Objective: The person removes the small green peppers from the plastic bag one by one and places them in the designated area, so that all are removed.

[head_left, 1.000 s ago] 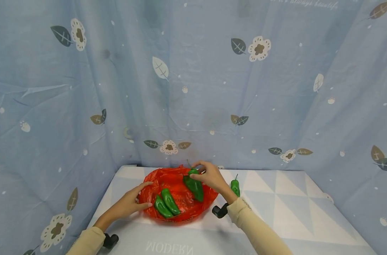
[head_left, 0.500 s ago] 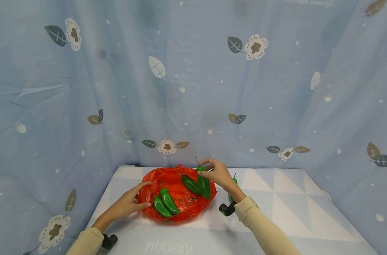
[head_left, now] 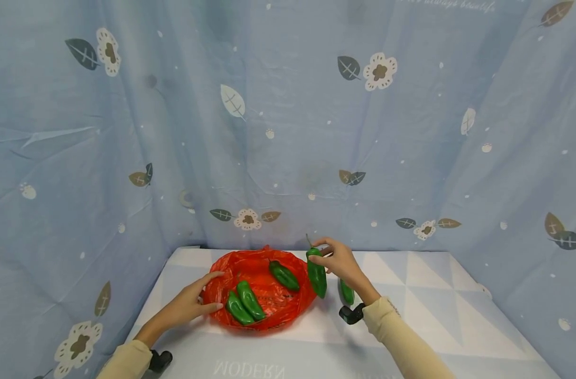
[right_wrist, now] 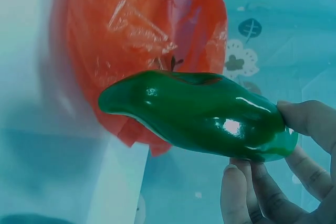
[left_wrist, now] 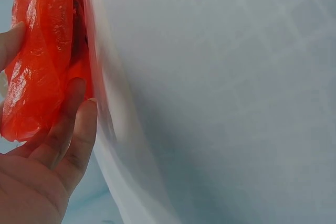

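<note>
Near its stem end, my right hand (head_left: 341, 263) pinches a long green pepper (head_left: 317, 275) between thumb and fingers. This pepper hangs tip down at the right rim of an opened red plastic bag (head_left: 271, 310); the right wrist view shows the glossy pepper (right_wrist: 205, 116) in front of the bag (right_wrist: 131, 30). Spread thumb and fingers of my left hand (head_left: 188, 302) rest on the bag's left side, as the left wrist view also shows on the red plastic (left_wrist: 42, 56). Inside the bag lie two green peppers (head_left: 250, 300) side by side and a third pepper (head_left: 284, 275) farther back.
Another green pepper (head_left: 347, 292) lies on the table right of the bag, partly hidden by my right hand and wrist. A pale patterned cloth (head_left: 430, 300) covers the table. Blue printed curtains (head_left: 311, 131) hang behind and at both sides.
My right hand has moved right with its pepper, from over the bag's interior to its right rim. The back pepper in the bag is now fully uncovered. My left hand stays at the bag.
</note>
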Demonstrator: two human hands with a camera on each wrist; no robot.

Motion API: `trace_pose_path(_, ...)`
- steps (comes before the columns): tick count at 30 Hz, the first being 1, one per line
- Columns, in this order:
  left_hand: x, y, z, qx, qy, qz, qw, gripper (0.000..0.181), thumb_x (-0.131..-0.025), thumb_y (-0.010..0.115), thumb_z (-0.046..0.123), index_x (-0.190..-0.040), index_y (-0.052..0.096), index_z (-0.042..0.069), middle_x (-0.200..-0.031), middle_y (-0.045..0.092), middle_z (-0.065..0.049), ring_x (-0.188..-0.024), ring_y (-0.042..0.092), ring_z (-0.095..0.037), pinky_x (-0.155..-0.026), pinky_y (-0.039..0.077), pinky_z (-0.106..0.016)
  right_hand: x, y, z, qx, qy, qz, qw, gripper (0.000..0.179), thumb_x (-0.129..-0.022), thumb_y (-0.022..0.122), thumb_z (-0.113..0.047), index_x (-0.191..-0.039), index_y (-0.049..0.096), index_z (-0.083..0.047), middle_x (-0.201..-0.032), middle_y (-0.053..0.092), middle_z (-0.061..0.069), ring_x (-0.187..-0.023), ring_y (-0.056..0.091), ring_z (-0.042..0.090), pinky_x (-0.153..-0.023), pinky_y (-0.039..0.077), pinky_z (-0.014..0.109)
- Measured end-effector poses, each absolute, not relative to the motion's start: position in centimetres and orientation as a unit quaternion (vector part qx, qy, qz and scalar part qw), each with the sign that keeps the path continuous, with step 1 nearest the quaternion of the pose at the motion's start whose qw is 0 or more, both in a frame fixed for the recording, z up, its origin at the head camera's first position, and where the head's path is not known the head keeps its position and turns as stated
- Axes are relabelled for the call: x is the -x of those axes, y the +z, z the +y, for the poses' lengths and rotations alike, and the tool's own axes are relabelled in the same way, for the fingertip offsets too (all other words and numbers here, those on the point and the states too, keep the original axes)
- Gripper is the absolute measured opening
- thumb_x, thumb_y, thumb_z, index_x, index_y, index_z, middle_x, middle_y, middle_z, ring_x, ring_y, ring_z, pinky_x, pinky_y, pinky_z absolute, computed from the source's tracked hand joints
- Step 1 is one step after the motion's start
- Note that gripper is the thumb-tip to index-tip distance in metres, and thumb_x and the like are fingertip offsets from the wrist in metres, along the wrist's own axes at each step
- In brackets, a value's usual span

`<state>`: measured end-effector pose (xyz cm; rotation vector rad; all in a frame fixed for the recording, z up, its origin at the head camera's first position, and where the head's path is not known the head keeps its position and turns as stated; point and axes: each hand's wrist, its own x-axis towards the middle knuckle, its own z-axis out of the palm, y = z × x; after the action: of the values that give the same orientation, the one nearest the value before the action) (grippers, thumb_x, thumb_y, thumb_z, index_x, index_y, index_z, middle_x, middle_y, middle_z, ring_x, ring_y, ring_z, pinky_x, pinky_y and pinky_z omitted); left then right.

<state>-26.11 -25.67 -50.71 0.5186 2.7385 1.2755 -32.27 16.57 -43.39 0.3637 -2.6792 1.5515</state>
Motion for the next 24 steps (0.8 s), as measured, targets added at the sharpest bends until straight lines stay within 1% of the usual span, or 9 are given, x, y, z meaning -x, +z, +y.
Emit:
trace_pose_path(3, 26.2, -50.7, -25.7, -0.172, 0.411, 0.895, 0.035, 0.078, -0.089, 0.082, 0.035, -0.155, 0.042, 0.02, -0.149, 0.049, -0.021, -0.118, 0.057, -0.031, -0.088, 0.055, -0.043, 32.3, -43.4, 17.2, -0.111, 0.494, -0.862, 0.02, 0.036, -0.087, 0.084, -0.029, -0.12, 0.071, -0.024, -0.108, 0.071, 0.009, -0.088, 0.067, 0.022, -0.06, 0.056, 0.038)
trace_pose_path(7, 26.2, -50.7, -25.7, -0.168, 0.411, 0.895, 0.038, 0.079, -0.089, 0.082, 0.034, -0.155, 0.042, 0.02, -0.146, 0.051, -0.019, -0.108, 0.058, -0.026, -0.082, 0.055, -0.036, 32.1, -43.4, 17.9, -0.099, 0.488, -0.867, 0.022, 0.037, -0.087, 0.085, -0.029, -0.121, 0.071, -0.023, -0.109, 0.07, 0.01, -0.088, 0.067, 0.023, -0.061, 0.057, 0.039)
trace_pose_path(10, 26.1, -50.6, -25.7, -0.171, 0.412, 0.894, 0.04, 0.079, -0.089, 0.083, 0.033, -0.155, 0.042, 0.019, -0.144, 0.052, -0.019, -0.103, 0.058, -0.024, -0.079, 0.054, -0.033, 32.0, -43.6, 18.6, -0.09, 0.486, -0.869, 0.018, 0.039, -0.087, 0.084, -0.031, -0.123, 0.07, -0.022, -0.112, 0.069, 0.012, -0.091, 0.067, 0.024, -0.066, 0.059, 0.044)
trace_pose_path(13, 26.0, -50.5, -25.7, -0.176, 0.412, 0.893, 0.038, 0.079, -0.089, 0.082, 0.032, -0.155, 0.041, 0.017, -0.144, 0.052, -0.019, -0.103, 0.058, -0.023, -0.08, 0.054, -0.033, 31.9, -43.7, 19.2, -0.08, 0.489, -0.869, 0.015, 0.041, -0.088, 0.083, -0.032, -0.125, 0.069, -0.021, -0.117, 0.068, 0.014, -0.096, 0.067, 0.026, -0.073, 0.059, 0.051)
trace_pose_path(14, 26.0, -50.5, -25.8, -0.179, 0.413, 0.892, 0.038, 0.079, -0.089, 0.082, 0.032, -0.156, 0.041, 0.016, -0.143, 0.053, -0.02, -0.102, 0.058, -0.023, -0.079, 0.053, -0.033, 31.9, -43.7, 19.4, -0.077, 0.491, -0.868, 0.015, 0.041, -0.088, 0.083, -0.032, -0.125, 0.069, -0.021, -0.118, 0.067, 0.014, -0.098, 0.067, 0.026, -0.074, 0.059, 0.051)
trace_pose_path(17, 26.0, -50.5, -25.8, -0.176, 0.413, 0.893, 0.04, 0.079, -0.09, 0.082, 0.032, -0.156, 0.041, 0.017, -0.14, 0.055, -0.018, -0.099, 0.058, -0.022, -0.078, 0.053, -0.033, 31.9, -43.7, 20.0, -0.066, 0.492, -0.868, 0.015, 0.044, -0.089, 0.083, -0.032, -0.127, 0.069, -0.017, -0.121, 0.067, 0.016, -0.097, 0.068, 0.027, -0.075, 0.06, 0.051)
trace_pose_path(20, 26.1, -50.6, -25.8, -0.175, 0.41, 0.894, 0.041, 0.079, -0.09, 0.082, 0.032, -0.156, 0.041, 0.017, -0.137, 0.056, -0.017, -0.096, 0.058, -0.022, -0.076, 0.053, -0.032, 31.9, -43.8, 20.7, -0.059, 0.49, -0.87, 0.018, 0.047, -0.089, 0.083, -0.032, -0.129, 0.068, -0.014, -0.121, 0.067, 0.017, -0.096, 0.068, 0.027, -0.071, 0.06, 0.046)
trace_pose_path(21, 26.1, -50.6, -25.8, -0.174, 0.409, 0.895, 0.041, 0.08, -0.089, 0.082, 0.032, -0.156, 0.041, 0.017, -0.137, 0.056, -0.016, -0.096, 0.057, -0.022, -0.076, 0.053, -0.032, 31.9, -43.9, 20.9, -0.057, 0.488, -0.871, 0.019, 0.047, -0.089, 0.083, -0.032, -0.13, 0.067, -0.014, -0.121, 0.067, 0.018, -0.096, 0.068, 0.027, -0.071, 0.06, 0.046)
trace_pose_path(24, 26.1, -50.6, -25.8, -0.175, 0.407, 0.896, 0.04, 0.08, -0.089, 0.082, 0.033, -0.156, 0.041, 0.017, -0.137, 0.056, -0.016, -0.096, 0.058, -0.022, -0.076, 0.053, -0.032, 31.9, -44.2, 21.7, -0.051, 0.483, -0.874, 0.022, 0.047, -0.089, 0.083, -0.035, -0.129, 0.068, -0.016, -0.121, 0.067, 0.016, -0.098, 0.067, 0.027, -0.07, 0.06, 0.043)
